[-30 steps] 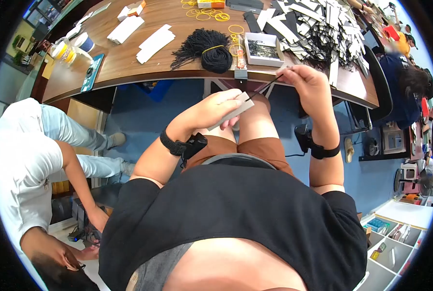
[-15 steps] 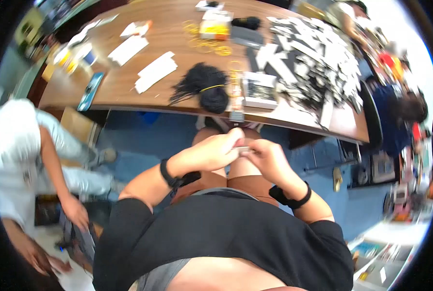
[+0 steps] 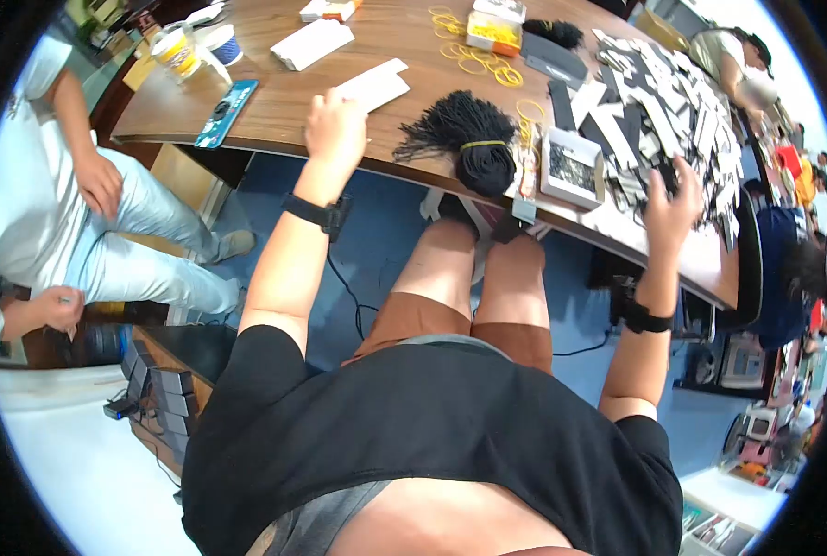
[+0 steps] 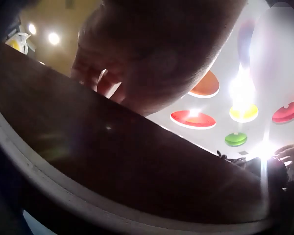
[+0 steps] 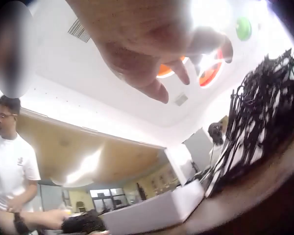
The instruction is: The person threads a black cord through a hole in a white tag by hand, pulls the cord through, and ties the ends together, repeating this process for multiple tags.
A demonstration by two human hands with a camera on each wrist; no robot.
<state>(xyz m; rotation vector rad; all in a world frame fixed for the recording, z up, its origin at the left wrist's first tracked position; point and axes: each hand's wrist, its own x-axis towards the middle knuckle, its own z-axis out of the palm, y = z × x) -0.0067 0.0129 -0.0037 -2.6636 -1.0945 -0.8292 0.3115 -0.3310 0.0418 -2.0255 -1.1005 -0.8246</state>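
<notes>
My left hand (image 3: pixel 334 130) is at the table's near edge, its fingers at the near end of a stack of white card strips (image 3: pixel 376 85). In the left wrist view its fingers (image 4: pixel 88 71) are bent down toward the tabletop, with slivers of white showing between them; I cannot tell whether they pinch a strip. My right hand (image 3: pixel 671 208) is raised over the near side of a pile of white and black strips with black cords (image 3: pixel 682 120). Its fingers (image 5: pixel 157 90) are spread in the right wrist view, with nothing held.
Between the hands lie a bundle of black cords (image 3: pixel 483 153) tied with a yellow band and an open white box (image 3: pixel 571 167) of small dark pieces. Yellow rubber bands (image 3: pixel 487 69), a phone (image 3: pixel 226 116) and cups (image 3: pixel 223 44) are farther along. A person (image 3: pixel 43 185) sits at the left.
The hands came together around a small pale card with a black cord, then parted. The left hand moved to the white strips, the right to the pile; the card is no longer seen in them.
</notes>
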